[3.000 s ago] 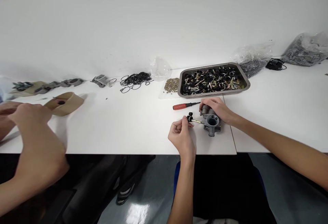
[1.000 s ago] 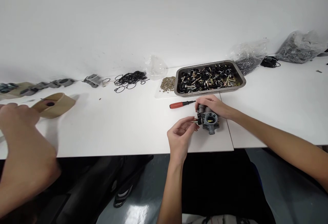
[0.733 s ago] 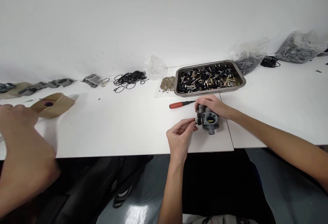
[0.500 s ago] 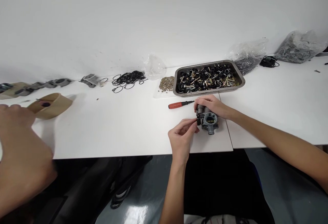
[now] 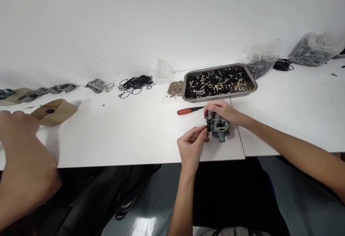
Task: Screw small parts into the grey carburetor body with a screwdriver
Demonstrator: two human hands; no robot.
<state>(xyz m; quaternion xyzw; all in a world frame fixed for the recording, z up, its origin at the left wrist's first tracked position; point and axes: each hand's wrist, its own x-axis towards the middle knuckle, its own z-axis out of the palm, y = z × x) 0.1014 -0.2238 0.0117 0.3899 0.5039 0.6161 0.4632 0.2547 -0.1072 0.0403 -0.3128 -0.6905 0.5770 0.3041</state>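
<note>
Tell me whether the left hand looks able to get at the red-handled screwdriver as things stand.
Probably yes: the screwdriver lies nearby on the table, nothing covering its handle. The left hand has its fingertips on a black part at the carburetor, though.

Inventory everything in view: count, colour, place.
Wall: 1, white, at back
Tabletop: white, two panels, beneath hands
Metal part: 1, grey, near tabletop's front edge
Black fitting: 1, black, metal part's left side
Tray of mixed parts: 1, grey, behind metal part
Screwdriver: 1, red-handled, in front of tray
Small bits: many, brass-coloured, left of tray
Plastic: 1, clear, behind bits
Rings: many, black, left of bits
Pieces: several, grey, back left
Roll: 1, tan, left
Filled bags: 2, clear, back right
Bundle: 1, black, between bags
Another person's arm: 1, bare, left edge
Left hand: 1, bare, at fitting
Right hand: 1, bare, on metal part
</note>
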